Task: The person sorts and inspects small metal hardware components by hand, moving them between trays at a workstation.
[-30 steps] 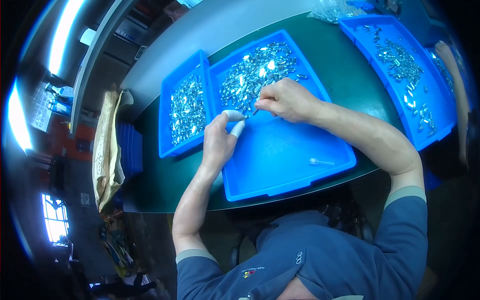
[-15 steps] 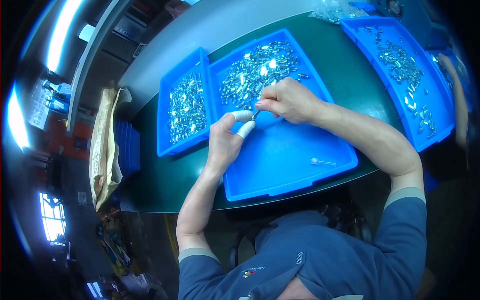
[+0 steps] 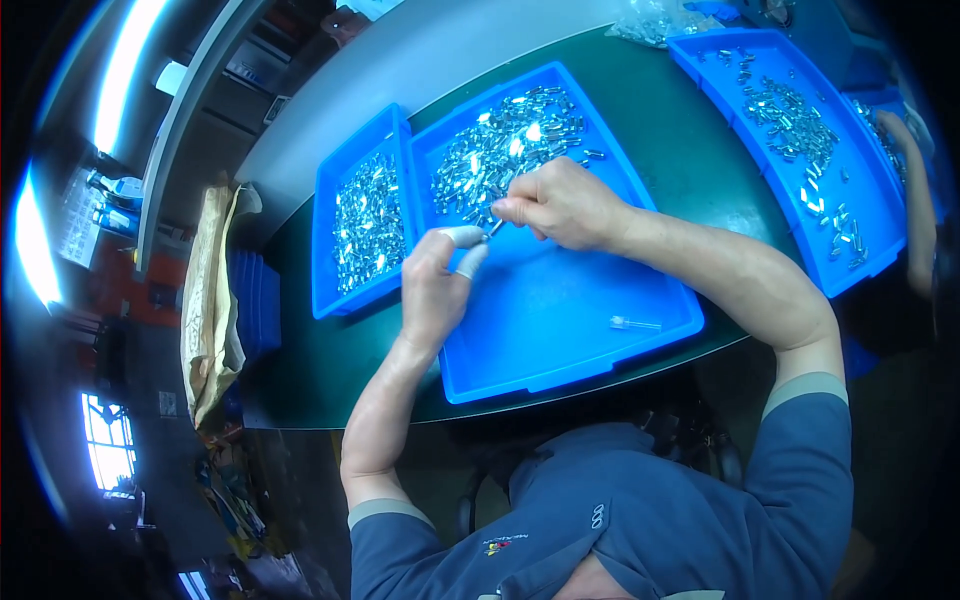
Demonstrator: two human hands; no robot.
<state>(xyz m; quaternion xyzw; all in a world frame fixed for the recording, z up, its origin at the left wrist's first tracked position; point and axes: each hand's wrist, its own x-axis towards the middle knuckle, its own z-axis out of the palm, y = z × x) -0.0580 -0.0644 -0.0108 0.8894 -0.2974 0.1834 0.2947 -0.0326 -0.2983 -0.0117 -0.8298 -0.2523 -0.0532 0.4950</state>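
Note:
Over the large blue tray (image 3: 560,372), my left hand (image 3: 432,295) has white coverings on its thumb and a finger. Those two tips are bent together at the near end of a slim dark rod (image 3: 496,227); whatever sits between them is too small to make out. To its right, my right hand (image 3: 565,207) is closed in a pinch on the rod. Beyond both hands, small shiny metal cylinders (image 3: 510,140) are heaped in the tray's far half. A small clear plastic piece with a thin stem (image 3: 634,323) lies in the tray's near right part.
A narrower blue tray (image 3: 325,240) full of similar metal pieces adjoins on the left. Another blue tray (image 3: 740,140) with scattered pieces stands on the right, with another person's arm (image 3: 915,190) beyond it. Brown paper (image 3: 210,310) stands left of the green tabletop (image 3: 650,130).
Both hands have shifted slightly left in the picture, and the whole view has moved a little. My left fingertips are somewhat farther down the rod from my right hand.

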